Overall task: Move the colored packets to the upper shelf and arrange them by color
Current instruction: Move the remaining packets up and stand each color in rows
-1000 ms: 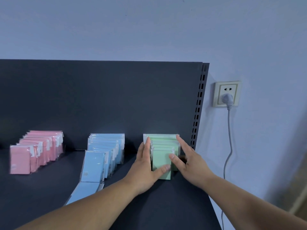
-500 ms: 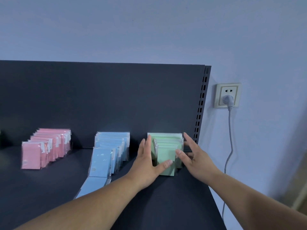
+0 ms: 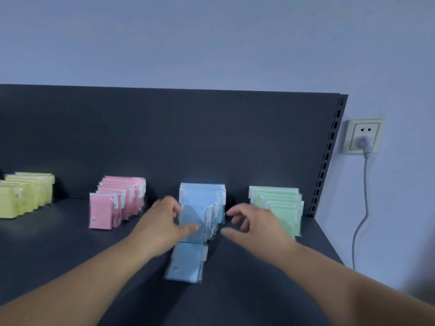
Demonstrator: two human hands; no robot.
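Observation:
Four rows of packets stand on the dark shelf [image 3: 70, 250]: yellow packets [image 3: 26, 196] far left, pink packets [image 3: 117, 203], blue packets [image 3: 204, 203] in the middle and green packets [image 3: 277, 208] at the right. One or two blue packets [image 3: 186, 262] lie flat in front of the blue row. My left hand [image 3: 164, 224] touches the left side and front of the blue row, thumb across the front packet. My right hand [image 3: 254, 224] hovers just right of the blue row, fingers curled and apart, holding nothing.
The shelf's dark back panel [image 3: 164, 137] rises behind the rows, with a slotted upright [image 3: 327, 156] at its right end. A wall socket [image 3: 362, 136] with a plug and hanging cable [image 3: 362, 208] sits on the wall right of the shelf.
Both hands left the green row and moved left to the blue row. The view shifted left, bringing the yellow row into sight.

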